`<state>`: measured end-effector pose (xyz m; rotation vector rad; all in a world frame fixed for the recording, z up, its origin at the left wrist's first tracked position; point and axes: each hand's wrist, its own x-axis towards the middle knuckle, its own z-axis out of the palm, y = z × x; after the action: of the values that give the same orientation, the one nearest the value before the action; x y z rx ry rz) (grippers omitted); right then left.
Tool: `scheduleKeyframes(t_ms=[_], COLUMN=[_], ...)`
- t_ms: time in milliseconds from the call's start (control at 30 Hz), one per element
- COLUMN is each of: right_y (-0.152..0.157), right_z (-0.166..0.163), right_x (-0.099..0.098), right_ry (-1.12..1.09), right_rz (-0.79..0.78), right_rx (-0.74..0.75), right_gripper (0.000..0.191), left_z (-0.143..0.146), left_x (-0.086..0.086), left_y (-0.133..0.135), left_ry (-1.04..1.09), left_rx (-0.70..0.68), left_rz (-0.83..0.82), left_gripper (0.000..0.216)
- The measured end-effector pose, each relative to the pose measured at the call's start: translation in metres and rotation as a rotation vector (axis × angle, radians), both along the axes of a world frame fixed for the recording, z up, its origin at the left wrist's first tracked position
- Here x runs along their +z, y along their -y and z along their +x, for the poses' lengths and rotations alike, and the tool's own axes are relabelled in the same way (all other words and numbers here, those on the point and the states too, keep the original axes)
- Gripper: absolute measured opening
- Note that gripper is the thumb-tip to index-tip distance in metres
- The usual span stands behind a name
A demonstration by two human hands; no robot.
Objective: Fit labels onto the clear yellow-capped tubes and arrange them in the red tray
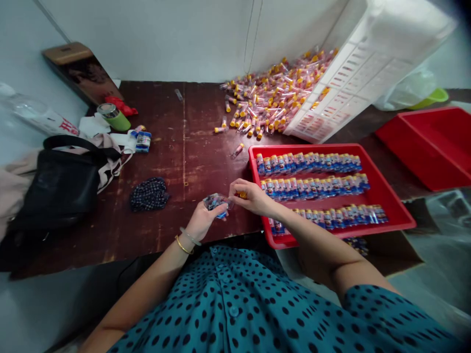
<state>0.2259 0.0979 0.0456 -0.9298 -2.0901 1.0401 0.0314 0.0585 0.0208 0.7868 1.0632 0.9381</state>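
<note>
My left hand (203, 219) is closed round a small clear tube with a blue printed wrap (218, 202), held just above the front edge of the dark wooden table (172, 147). My right hand (250, 195) pinches the yellow-capped end (242, 194) of that tube from the right. Right of my hands stands a red tray (390, 198) with three rows of wrapped tubes (312, 186) lying side by side. A pile of several unwrapped yellow-capped tubes (272, 95) lies at the back of the table.
A white slotted crate (364, 68) leans tipped over the pile. A second red tray (430, 147) sits at the far right. A black bag (59, 189), a green cup (114, 116), a dotted cloth (149, 194) and papers occupy the left side.
</note>
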Motion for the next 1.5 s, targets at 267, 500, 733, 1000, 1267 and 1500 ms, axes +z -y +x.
scheduleKeyframes(t_ms=[267, 500, 733, 1000, 1267, 1500], right_y=[0.000, -0.003, -0.010, -0.002, 0.013, 0.056], right_z=[0.003, 0.013, 0.037, 0.024, 0.027, 0.021], right_x=[0.002, 0.004, 0.012, 0.023, 0.008, -0.010], right_ry=[0.090, -0.004, -0.410, -0.405, -0.224, -0.244], right_rz=[0.033, -0.051, -0.509, -0.531, -0.281, -0.356], right_rx=[0.050, -0.023, -0.297, -0.245, -0.297, -0.402], right_gripper=[0.011, 0.014, 0.028, 0.033, 0.027, 0.026], left_z=[-0.001, -0.004, -0.009, -0.003, 0.016, 0.026], left_x=[-0.002, -0.013, -0.015, -0.011, -0.008, 0.009], left_y=[-0.005, -0.001, -0.005, -0.006, 0.004, 0.014], left_ry=[-0.155, -0.093, -0.081, -0.080, -0.023, 0.208], left_rx=[-0.079, -0.062, -0.064, -0.146, -0.165, -0.313], left_rz=[0.096, -0.020, 0.056, 0.079, 0.005, -0.295], left_gripper=[0.024, 0.027, 0.024, 0.022, 0.024, 0.031])
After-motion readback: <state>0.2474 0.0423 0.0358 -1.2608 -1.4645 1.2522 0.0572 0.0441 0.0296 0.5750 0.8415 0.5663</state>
